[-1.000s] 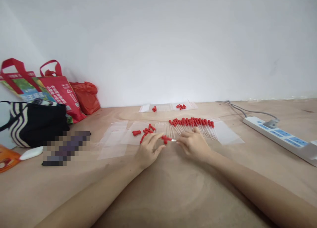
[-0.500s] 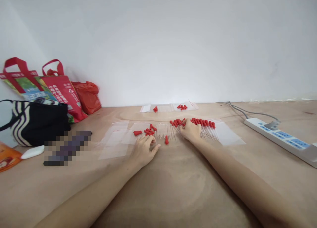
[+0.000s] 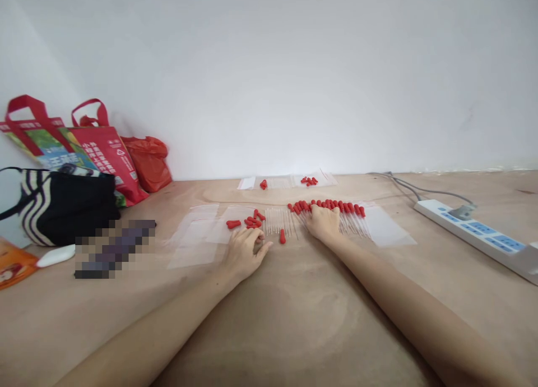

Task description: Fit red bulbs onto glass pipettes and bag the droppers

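My left hand (image 3: 245, 251) rests on the table with its fingers curved and thumb apart, just in front of loose red rubber bulbs (image 3: 252, 221). Beside it, several thin clear tubes (image 3: 275, 221) lie in a row, with one red bulb (image 3: 282, 236) upright or lying at their near side. My right hand (image 3: 324, 221) is closed over the row of red-capped tubes (image 3: 355, 223); its fingertips are hidden, and what they grip cannot be made out.
Clear plastic bags (image 3: 195, 241) lie left of my left hand, another (image 3: 389, 230) at right. Behind are more bulbs (image 3: 309, 181) on a bag. A power strip (image 3: 479, 230) stands right; a black bag (image 3: 71, 207), red bags (image 3: 147, 162) and a blurred dark object (image 3: 120, 249) are left.
My right hand's fingers have lowered slightly and drawn in over the red-capped row, showing more red caps behind them. My left hand has hardly moved.
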`<state>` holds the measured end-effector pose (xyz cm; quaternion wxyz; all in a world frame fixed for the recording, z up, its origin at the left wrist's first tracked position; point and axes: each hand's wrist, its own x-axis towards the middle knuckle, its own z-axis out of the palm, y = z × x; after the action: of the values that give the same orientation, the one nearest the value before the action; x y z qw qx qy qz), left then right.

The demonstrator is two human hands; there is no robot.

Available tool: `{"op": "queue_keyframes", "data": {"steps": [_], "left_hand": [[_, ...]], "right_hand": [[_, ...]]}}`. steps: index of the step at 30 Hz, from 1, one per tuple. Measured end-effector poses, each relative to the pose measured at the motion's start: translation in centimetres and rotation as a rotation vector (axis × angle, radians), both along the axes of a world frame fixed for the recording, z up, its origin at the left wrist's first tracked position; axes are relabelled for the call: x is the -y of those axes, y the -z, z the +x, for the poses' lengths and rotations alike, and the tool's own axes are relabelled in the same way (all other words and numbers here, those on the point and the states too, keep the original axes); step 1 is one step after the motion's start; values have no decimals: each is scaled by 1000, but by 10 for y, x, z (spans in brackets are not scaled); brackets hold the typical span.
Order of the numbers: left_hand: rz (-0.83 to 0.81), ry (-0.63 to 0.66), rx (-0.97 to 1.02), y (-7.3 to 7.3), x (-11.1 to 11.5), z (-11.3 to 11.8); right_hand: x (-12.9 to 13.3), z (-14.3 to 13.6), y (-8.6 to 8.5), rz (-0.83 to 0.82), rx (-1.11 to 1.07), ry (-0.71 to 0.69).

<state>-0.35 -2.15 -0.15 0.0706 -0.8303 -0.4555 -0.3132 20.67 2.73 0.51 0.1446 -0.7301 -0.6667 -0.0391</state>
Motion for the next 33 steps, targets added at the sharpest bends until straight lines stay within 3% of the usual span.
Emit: {"op": "queue_keyframes", "data": {"steps": [4,10,22,33], "left_hand": [[73,-3,19,-1,0,1],[53,15,-6,1,-2,1],[-5,5,-52,1,0,1],[11,14,-40,3,-2,1]], "right_hand": [[5,0,-2,58,35,-49],[8,-8,-4,87,-38,-32],[-4,-22,-10,-86,-156,82],[1,-18,-20,-136,-140,55]]}}
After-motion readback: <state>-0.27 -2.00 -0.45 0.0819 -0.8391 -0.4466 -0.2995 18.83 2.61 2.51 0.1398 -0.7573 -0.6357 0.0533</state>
